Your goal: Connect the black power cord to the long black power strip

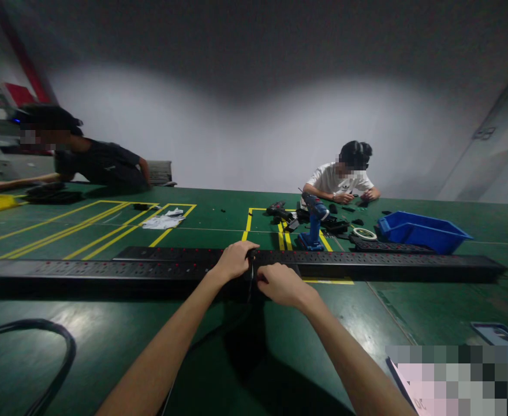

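Note:
Two long black power strips lie across the green table. The nearer power strip point(107, 276) runs in from the left and passes beneath my hands; the farther power strip point(388, 264) stretches out to the right behind it. My left hand point(235, 260) is closed over the nearer strip, its fingers curled round a small dark piece. Beside it, my right hand point(282, 283) is closed with bent fingers against the strip's near side. A thin dark cable point(251, 274) hangs between the hands. What exactly each hand grips is hidden.
A blue cordless drill point(312, 222) stands behind the strips, with a blue bin point(422, 231) and loose black parts to its right. White papers point(164, 219) lie farther left. A thick black cable point(63, 341) loops at front left. Two people sit across the table.

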`<control>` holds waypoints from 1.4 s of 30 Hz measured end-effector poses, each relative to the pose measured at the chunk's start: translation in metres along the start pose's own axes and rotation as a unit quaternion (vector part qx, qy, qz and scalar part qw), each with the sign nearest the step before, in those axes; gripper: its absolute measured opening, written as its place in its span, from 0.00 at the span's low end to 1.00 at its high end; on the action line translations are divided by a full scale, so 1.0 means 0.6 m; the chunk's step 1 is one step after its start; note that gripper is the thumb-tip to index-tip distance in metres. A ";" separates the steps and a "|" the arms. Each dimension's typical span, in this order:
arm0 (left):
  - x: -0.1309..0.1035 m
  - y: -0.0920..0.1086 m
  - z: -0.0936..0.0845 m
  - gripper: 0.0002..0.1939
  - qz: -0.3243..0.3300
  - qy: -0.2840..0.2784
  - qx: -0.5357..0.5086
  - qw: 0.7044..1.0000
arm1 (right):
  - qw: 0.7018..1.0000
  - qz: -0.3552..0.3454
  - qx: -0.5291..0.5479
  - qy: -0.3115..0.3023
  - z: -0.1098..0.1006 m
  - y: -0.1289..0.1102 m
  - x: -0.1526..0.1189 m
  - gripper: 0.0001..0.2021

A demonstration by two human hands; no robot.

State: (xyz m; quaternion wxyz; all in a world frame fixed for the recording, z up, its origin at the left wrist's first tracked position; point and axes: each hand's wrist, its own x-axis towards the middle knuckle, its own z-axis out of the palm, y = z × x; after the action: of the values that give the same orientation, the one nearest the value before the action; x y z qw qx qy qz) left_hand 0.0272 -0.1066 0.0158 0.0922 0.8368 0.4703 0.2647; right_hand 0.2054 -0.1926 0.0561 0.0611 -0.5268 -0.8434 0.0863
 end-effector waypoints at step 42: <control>0.143 0.002 -0.016 0.22 -0.169 -0.034 -0.071 0.982 | 0.997 0.015 -0.040 0.064 -0.018 0.014 0.118 0.14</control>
State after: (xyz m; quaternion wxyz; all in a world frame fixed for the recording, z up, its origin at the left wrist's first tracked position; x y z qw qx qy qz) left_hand 0.0591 -0.0364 0.0551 0.2111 0.7449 0.5818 0.2490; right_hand 0.1840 -0.1247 0.0655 0.0926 -0.5459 -0.8325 0.0197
